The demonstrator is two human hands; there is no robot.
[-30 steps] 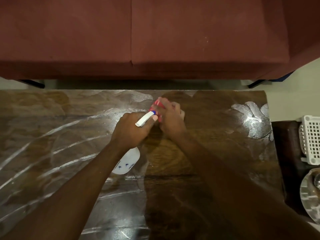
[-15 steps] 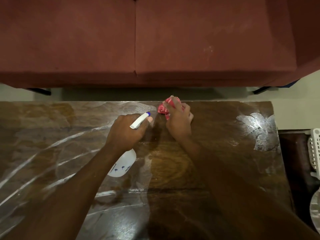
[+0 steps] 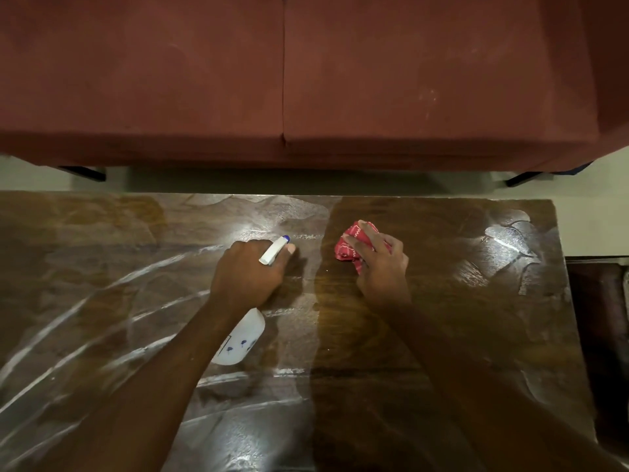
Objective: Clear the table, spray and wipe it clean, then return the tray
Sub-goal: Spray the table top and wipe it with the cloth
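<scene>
Near the streaked table's (image 3: 442,335) far edge the right hand (image 3: 381,267) grips a crumpled red cloth (image 3: 347,247), half covering it, while the left hand (image 3: 248,270) clasps a spray bottle (image 3: 245,338), its neck hidden under the wrist, bare tabletop stretching right.

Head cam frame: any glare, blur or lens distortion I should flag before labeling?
Head view: dim warm light; glare patches on the wet table just beyond the spray bottle and near the far right corner; left hand and right hand on the red cloth look fairly sharp, no obvious motion blur; sofa front edge bows slightly, wide-angle distortion.
</scene>
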